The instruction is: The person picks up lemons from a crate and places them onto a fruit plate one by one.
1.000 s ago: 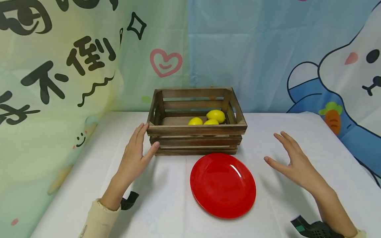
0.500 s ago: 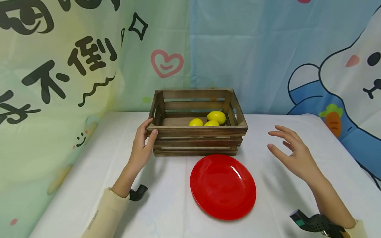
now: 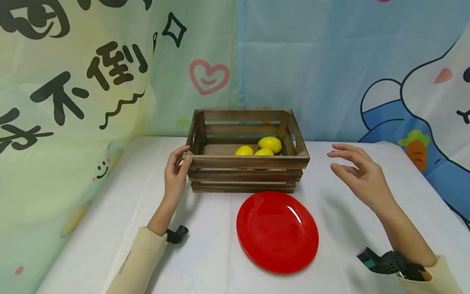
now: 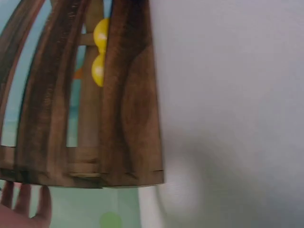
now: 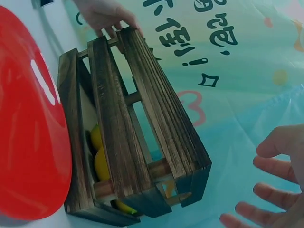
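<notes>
Currently left grip (image 3: 175,173) clamped on near left corner of wooden crate (image 3: 244,175), thumb on front slat, fingers at end. Crate stretches rightward from left grip, toward right grip (image 3: 361,179), which hangs raised beside it, thumb and fingers apart, loosely bent. Three yellow lemons (image 3: 269,143) inside crate, between grips. Red plate (image 3: 277,234) also between, lower, just before crate. White tabletop (image 3: 209,241) beneath both grips. Printed backdrop (image 3: 282,69) beyond.

Right of the fingers of the left hand (image 3: 176,174) stands the crate (image 3: 246,176), lemons (image 3: 270,143) inside; left of those of the right hand (image 3: 363,178), before the crate, the plate (image 3: 277,232)
</notes>
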`<act>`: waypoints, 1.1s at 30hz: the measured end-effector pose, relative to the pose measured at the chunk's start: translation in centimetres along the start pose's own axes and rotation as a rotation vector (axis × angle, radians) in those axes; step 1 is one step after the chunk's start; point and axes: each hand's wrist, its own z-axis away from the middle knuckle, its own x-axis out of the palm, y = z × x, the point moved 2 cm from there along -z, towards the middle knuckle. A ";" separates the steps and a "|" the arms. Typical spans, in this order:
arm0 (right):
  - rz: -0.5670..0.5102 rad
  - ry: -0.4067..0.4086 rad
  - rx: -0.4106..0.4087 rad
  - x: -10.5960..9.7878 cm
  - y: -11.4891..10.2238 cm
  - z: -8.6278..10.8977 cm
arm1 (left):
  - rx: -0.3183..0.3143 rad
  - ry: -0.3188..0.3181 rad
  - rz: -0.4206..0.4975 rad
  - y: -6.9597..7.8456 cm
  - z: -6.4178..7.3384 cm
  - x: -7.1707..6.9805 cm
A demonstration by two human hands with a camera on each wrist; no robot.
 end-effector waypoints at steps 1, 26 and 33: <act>-0.019 0.001 0.003 0.1 -0.1 -0.3 | 0.009 0.003 0.005 -0.2 0.0 0.0; -0.362 -0.045 -0.043 3.1 -0.7 -4.3 | -0.103 -0.055 0.179 -1.8 -0.6 -0.3; -0.481 -0.078 -0.019 3.6 -1.0 -5.5 | -0.118 -0.049 0.148 -1.8 -0.5 -0.4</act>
